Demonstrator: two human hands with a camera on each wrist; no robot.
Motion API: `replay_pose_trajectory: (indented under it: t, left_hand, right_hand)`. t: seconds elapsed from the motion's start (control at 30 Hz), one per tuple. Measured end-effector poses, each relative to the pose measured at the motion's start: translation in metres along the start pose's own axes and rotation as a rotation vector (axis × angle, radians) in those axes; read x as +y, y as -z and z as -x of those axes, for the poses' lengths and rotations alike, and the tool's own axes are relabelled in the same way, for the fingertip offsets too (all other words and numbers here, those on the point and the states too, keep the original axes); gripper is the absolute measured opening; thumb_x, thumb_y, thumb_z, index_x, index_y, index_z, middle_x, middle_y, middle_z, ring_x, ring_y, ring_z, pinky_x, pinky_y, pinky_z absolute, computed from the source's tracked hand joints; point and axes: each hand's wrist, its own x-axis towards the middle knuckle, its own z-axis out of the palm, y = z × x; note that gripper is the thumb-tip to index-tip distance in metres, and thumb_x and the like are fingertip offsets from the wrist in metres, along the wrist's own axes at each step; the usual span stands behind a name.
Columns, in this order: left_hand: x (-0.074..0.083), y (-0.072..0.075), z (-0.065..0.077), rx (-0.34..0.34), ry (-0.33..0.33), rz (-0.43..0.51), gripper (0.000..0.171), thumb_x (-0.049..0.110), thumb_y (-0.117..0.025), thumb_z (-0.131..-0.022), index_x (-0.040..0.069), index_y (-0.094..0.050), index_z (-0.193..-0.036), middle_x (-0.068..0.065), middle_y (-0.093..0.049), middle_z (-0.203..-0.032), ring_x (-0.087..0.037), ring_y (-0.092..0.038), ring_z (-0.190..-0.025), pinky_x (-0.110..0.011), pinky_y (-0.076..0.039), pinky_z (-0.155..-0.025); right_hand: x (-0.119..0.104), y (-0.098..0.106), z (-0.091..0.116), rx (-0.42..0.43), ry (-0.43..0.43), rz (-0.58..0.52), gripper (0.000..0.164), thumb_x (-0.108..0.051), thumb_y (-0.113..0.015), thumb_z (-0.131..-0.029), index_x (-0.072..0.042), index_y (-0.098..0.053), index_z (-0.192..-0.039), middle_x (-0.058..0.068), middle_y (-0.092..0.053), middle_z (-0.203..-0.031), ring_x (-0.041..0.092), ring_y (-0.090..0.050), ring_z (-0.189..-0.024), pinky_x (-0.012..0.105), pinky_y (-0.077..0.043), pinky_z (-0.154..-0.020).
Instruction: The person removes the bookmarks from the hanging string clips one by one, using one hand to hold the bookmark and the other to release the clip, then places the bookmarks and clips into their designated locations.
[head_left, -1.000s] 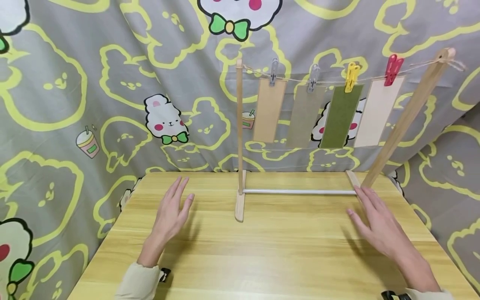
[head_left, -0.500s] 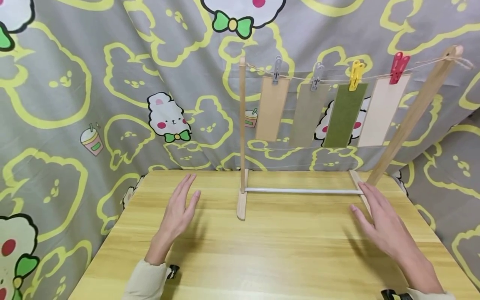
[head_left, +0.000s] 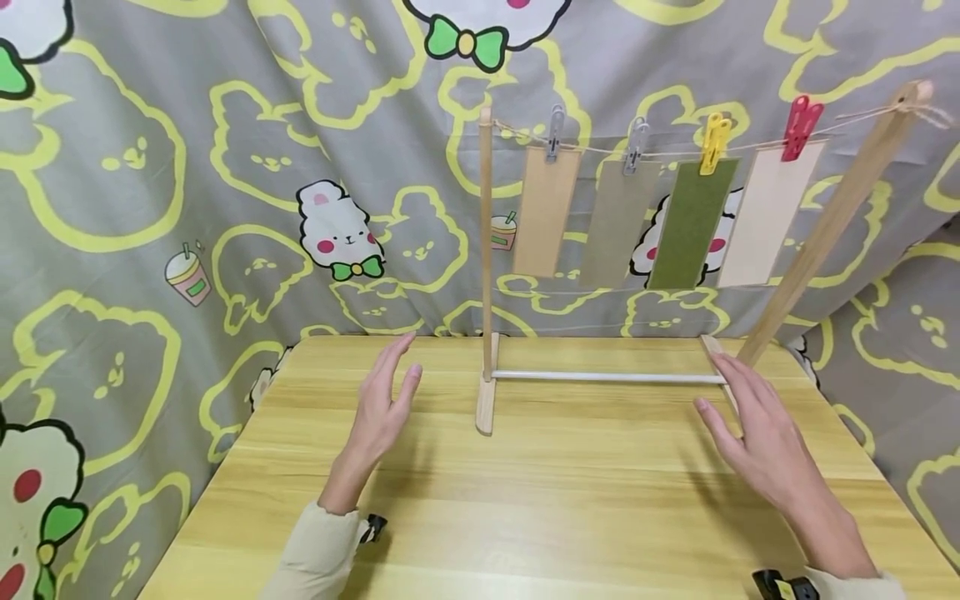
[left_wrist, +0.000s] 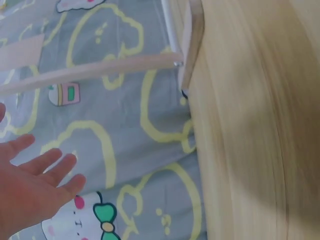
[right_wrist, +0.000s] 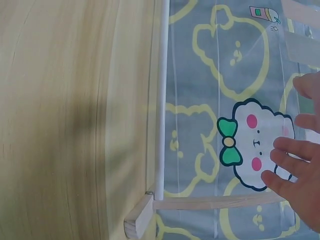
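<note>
A wooden drying rack stands at the back of the table, with a left post (head_left: 486,250), a right post (head_left: 828,225) and a white bar (head_left: 607,377) low between them. From its string hang a tan strip (head_left: 546,212), a grey-brown strip (head_left: 617,225), a green strip (head_left: 692,225) and a cream strip (head_left: 771,217), each under a clothespin. Left of the rack, my left hand (head_left: 381,412) hovers over the table, fingers spread and holding nothing. My right hand (head_left: 765,442), also holding nothing, is by the right foot; the head view does not settle whether they touch.
Two grey clothespins, a yellow clothespin (head_left: 715,143) and a red clothespin (head_left: 802,127) sit along the string. Behind the wooden table (head_left: 570,500) hangs a grey patterned curtain (head_left: 255,192), which also runs along both sides.
My left hand has moved rightward and a little farther back, closer to the rack's left post. My right hand has barely shifted. The rack and strips look the same, with a slight camera drift.
</note>
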Motion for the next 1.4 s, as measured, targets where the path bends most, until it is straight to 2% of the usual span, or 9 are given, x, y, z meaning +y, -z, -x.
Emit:
replay_pose_trajectory:
  t: [0.27, 0.53, 0.6, 0.7, 0.83, 0.97, 1.07, 1.2, 1.4]
  left_hand:
    - [0.011, -0.018, -0.010, 0.039, -0.011, 0.122, 0.045, 0.017, -0.054, -0.107, 0.013, -0.050, -0.152, -0.006, -0.054, -0.150, -0.029, -0.053, -0.133, -0.052, -0.043, -0.109]
    - [0.026, -0.031, -0.023, 0.055, -0.004, 0.238, 0.044, 0.014, -0.055, -0.107, 0.007, -0.049, -0.150, -0.006, -0.054, -0.149, -0.022, -0.054, -0.132, -0.044, -0.043, -0.112]
    - [0.028, -0.034, -0.025, 0.066, 0.000, 0.257, 0.044, 0.011, -0.056, -0.106, 0.006, -0.050, -0.149, -0.007, -0.056, -0.148, -0.024, -0.055, -0.131, -0.044, -0.043, -0.111]
    - [0.035, -0.038, -0.028, 0.087, 0.001, 0.281, 0.043, 0.006, -0.056, -0.105, 0.002, -0.051, -0.147, -0.013, -0.057, -0.144, -0.032, -0.055, -0.130, -0.049, -0.043, -0.110]
    - [0.058, -0.037, -0.031, 0.103, -0.002, 0.314, 0.041, 0.001, -0.054, -0.104, -0.005, -0.051, -0.144, -0.022, -0.058, -0.141, -0.040, -0.053, -0.130, -0.054, -0.043, -0.110]
    - [0.081, -0.034, -0.035, 0.115, -0.001, 0.351, 0.039, -0.002, -0.053, -0.103, -0.008, -0.051, -0.141, -0.024, -0.059, -0.138, -0.038, -0.055, -0.129, -0.055, -0.044, -0.108]
    - [0.086, -0.036, -0.039, 0.128, 0.004, 0.397, 0.038, -0.004, -0.052, -0.103, -0.010, -0.051, -0.140, -0.026, -0.059, -0.136, -0.041, -0.055, -0.128, -0.058, -0.044, -0.108]
    - [0.088, -0.040, -0.043, 0.130, 0.002, 0.453, 0.038, -0.004, -0.052, -0.103, -0.012, -0.049, -0.141, -0.028, -0.057, -0.138, -0.044, -0.054, -0.128, -0.059, -0.043, -0.107]
    - [0.089, -0.043, -0.045, 0.122, 0.000, 0.474, 0.039, -0.002, -0.052, -0.103, -0.014, -0.049, -0.140, -0.029, -0.055, -0.139, -0.046, -0.054, -0.126, -0.058, -0.044, -0.107]
  right_hand:
    - [-0.004, -0.003, -0.005, 0.051, 0.024, -0.007, 0.071, -0.013, -0.072, -0.094, -0.017, -0.042, -0.158, 0.018, -0.046, -0.154, 0.047, -0.044, -0.135, 0.068, -0.035, -0.109]
    - [-0.012, -0.008, -0.018, 0.108, 0.091, 0.001, 0.069, -0.014, -0.074, -0.092, -0.013, -0.046, -0.155, 0.015, -0.050, -0.152, 0.042, -0.048, -0.134, 0.037, -0.032, -0.120]
    - [-0.014, -0.009, -0.020, 0.111, 0.094, -0.007, 0.068, -0.013, -0.074, -0.091, -0.012, -0.047, -0.154, 0.016, -0.050, -0.152, 0.042, -0.048, -0.134, 0.036, -0.032, -0.120]
    - [-0.015, -0.009, -0.022, 0.107, 0.080, -0.017, 0.069, -0.012, -0.074, -0.091, -0.013, -0.047, -0.154, 0.015, -0.050, -0.151, 0.042, -0.048, -0.134, 0.042, -0.034, -0.118]
    - [-0.017, -0.007, -0.024, 0.114, 0.063, -0.027, 0.068, -0.010, -0.074, -0.092, -0.012, -0.047, -0.154, 0.017, -0.051, -0.149, 0.043, -0.048, -0.132, 0.049, -0.037, -0.116]
    - [-0.018, -0.005, -0.026, 0.150, 0.072, -0.041, 0.066, -0.008, -0.074, -0.091, -0.011, -0.049, -0.152, 0.019, -0.054, -0.145, 0.043, -0.050, -0.130, 0.031, -0.033, -0.117]
    - [-0.020, -0.005, -0.030, 0.189, 0.094, -0.057, 0.065, -0.007, -0.075, -0.089, -0.010, -0.052, -0.150, 0.017, -0.057, -0.142, 0.039, -0.053, -0.127, 0.017, -0.030, -0.111]
    - [-0.023, -0.005, -0.036, 0.223, 0.116, -0.076, 0.064, -0.007, -0.076, -0.088, -0.007, -0.054, -0.148, 0.017, -0.058, -0.142, 0.035, -0.056, -0.122, 0.011, -0.033, -0.106]
    - [-0.025, -0.007, -0.038, 0.204, 0.088, -0.089, 0.064, -0.007, -0.074, -0.090, -0.008, -0.052, -0.150, 0.017, -0.057, -0.143, 0.031, -0.056, -0.122, 0.008, -0.035, -0.103]
